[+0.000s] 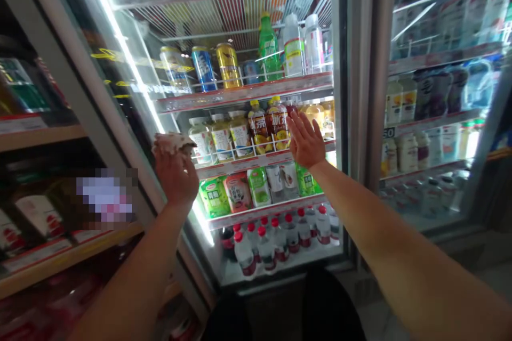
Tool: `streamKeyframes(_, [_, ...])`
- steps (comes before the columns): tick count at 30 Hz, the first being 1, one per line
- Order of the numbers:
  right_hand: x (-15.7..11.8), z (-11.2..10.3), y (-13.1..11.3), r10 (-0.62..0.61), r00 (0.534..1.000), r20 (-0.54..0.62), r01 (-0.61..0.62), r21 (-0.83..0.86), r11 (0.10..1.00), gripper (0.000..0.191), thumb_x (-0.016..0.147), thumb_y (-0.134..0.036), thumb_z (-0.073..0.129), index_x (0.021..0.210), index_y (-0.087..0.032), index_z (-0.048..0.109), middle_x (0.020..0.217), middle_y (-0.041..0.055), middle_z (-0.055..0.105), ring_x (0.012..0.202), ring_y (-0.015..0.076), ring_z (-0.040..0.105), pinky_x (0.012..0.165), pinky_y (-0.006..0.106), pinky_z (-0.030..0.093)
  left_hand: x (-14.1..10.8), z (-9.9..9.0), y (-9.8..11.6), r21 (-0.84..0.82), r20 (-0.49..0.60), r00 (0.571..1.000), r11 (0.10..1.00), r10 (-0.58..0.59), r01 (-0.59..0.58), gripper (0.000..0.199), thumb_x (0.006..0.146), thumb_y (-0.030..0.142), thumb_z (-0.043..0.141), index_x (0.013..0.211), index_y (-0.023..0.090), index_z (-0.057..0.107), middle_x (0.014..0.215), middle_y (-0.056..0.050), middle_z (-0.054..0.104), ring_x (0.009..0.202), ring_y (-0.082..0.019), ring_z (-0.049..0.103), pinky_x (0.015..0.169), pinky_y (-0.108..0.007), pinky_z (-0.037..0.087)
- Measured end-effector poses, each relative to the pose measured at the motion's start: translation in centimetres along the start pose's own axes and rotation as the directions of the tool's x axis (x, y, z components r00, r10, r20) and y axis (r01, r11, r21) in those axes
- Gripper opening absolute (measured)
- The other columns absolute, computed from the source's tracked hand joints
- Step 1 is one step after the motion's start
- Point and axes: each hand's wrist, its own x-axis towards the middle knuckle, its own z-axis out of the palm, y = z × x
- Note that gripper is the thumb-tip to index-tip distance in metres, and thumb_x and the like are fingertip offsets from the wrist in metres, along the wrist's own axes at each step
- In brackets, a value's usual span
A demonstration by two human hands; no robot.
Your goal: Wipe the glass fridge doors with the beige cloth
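Note:
My left hand is closed on a crumpled, pale cloth with dark spots, near the lit left edge of a drinks fridge. My right hand is raised with its fingers stretched out and nothing in it. It is in front of the brown iced tea bottles with yellow caps, covering part of that row. Whether either palm touches a glass pane, I cannot tell. Beside the cloth are several pale-capped bottles on the same shelf.
Above are cans and a green bottle. Below stand drink cartons and red-capped water bottles. Another fridge section is on the right, past a metal post. Wooden shelves with goods line the left.

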Motion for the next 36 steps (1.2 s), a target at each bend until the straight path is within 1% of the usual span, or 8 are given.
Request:
streamKeyframes(4, [0.0, -0.1, -0.1, 0.014, 1.0, 0.019, -0.014, -0.012, 1.0, 0.064, 0.1, -0.027, 0.033, 0.164, -0.023, 0.023, 0.167, 0.0017, 0.031, 0.158, 0.0228, 0.019, 0.129, 0.05, 0.019, -2.4, 0.6, -0.1, 0.229, -0.086, 0.987, 0.967, 0.132, -0.11, 0.024, 0.099, 0.024, 0.054, 0.121, 0.019, 0.062, 0.149, -0.014, 0.051, 0.143, -0.035, 0.043, 0.116, -0.058, 0.04])
streamKeyframes(8, [0.1, -0.2, -0.1, 0.012, 1.0, 0.013, -0.012, -0.028, 1.0, 0.063, 0.1, -0.027, 0.031, 0.163, -0.022, 0.025, 0.166, 0.0022, 0.033, 0.157, 0.023, 0.021, 0.129, 0.05, 0.02, -1.1, 0.2, -0.9, 0.296, -0.12, 0.986, 0.952, 0.113, -0.073, 0.03, 0.095, 0.033, 0.061, 0.118, 0.013, 0.065, 0.132, -0.021, 0.061, 0.124, -0.038, 0.058, 0.103, -0.059, 0.048])
streamKeyframes(11, [0.1, -0.2, -0.1, 0.016, 1.0, 0.018, -0.016, -0.023, 1.0, 0.065, 0.1, -0.026, 0.031, 0.164, -0.023, 0.021, 0.167, 0.0019, 0.032, 0.158, 0.0238, 0.019, 0.129, 0.051, 0.019, -0.6, 0.1, -0.6, 0.29, -0.168, 0.984, 0.957, 0.065, -0.013, 0.038, 0.095, 0.036, 0.063, 0.124, 0.011, 0.064, 0.139, -0.024, 0.056, 0.127, -0.039, 0.056, 0.105, -0.059, 0.047])
streamKeyframes(17, [0.1, -0.2, -0.1, 0.021, 1.0, 0.019, -0.02, -0.023, 1.0, 0.064, 0.1, -0.026, 0.031, 0.164, -0.023, 0.023, 0.167, 0.002, 0.032, 0.158, 0.0227, 0.019, 0.129, 0.051, 0.019, -3.6, 0.6, 1.0, 0.189, -0.021, 0.994, 0.977, 0.104, -0.098, 0.029, 0.098, 0.025, 0.055, 0.125, 0.017, 0.065, 0.153, -0.018, 0.049, 0.146, -0.037, 0.04, 0.117, -0.057, 0.037])
streamKeyframes(24, [0.0, -0.2, 0.0, 0.017, 1.0, 0.023, -0.016, -0.038, 0.999, 0.063, 0.1, -0.026, 0.031, 0.163, -0.02, 0.026, 0.167, 0.0037, 0.032, 0.158, 0.0229, 0.018, 0.129, 0.051, 0.019, -1.4, -0.1, -0.2, 0.121, -0.06, 0.998, 0.992, -0.013, 0.02, 0.031, 0.099, 0.036, 0.054, 0.123, 0.02, 0.067, 0.157, -0.006, 0.046, 0.149, -0.034, 0.035, 0.123, -0.056, 0.029])
streamKeyframes(30, [-0.1, 0.1, 0.1, 0.006, 1.0, 0.0, -0.006, -0.056, 0.998, 0.065, 0.098, -0.026, 0.033, 0.163, -0.021, 0.026, 0.166, 0.0023, 0.033, 0.158, 0.0225, 0.019, 0.128, 0.051, 0.02, -2.6, 0.1, 0.9, 0.087, 0.029, 1.0, 0.996, 0.002, -0.005, 0.028, 0.101, 0.033, 0.049, 0.118, 0.02, 0.068, 0.151, -0.013, 0.051, 0.147, -0.033, 0.04, 0.121, -0.055, 0.034])
streamKeyframes(33, [0.0, -0.1, 0.1, 0.011, 1.0, 0.006, -0.011, -0.044, 0.999, 0.065, 0.099, -0.027, 0.033, 0.163, -0.022, 0.025, 0.166, 0.003, 0.034, 0.158, 0.023, 0.019, 0.128, 0.051, 0.021, -1.9, 0.0, 0.5, 0.097, -0.028, 1.0, 0.995, 0.007, -0.004, 0.029, 0.103, 0.031, 0.048, 0.122, 0.018, 0.066, 0.155, -0.015, 0.046, 0.148, -0.032, 0.038, 0.123, -0.054, 0.033])
streamKeyframes(36, [0.0, -0.2, -0.1, 0.019, 1.0, -0.005, -0.019, -0.027, 0.999, 0.063, 0.1, -0.026, 0.032, 0.162, -0.021, 0.028, 0.165, 0.0046, 0.036, 0.157, 0.0238, 0.021, 0.127, 0.052, 0.022, -1.4, 0.0, 0.3, 0.104, -0.101, 0.992, 0.991, -0.071, 0.082, 0.032, 0.104, 0.03, 0.048, 0.13, 0.018, 0.063, 0.162, -0.014, 0.035, 0.15, -0.032, 0.033, 0.124, -0.054, 0.03])
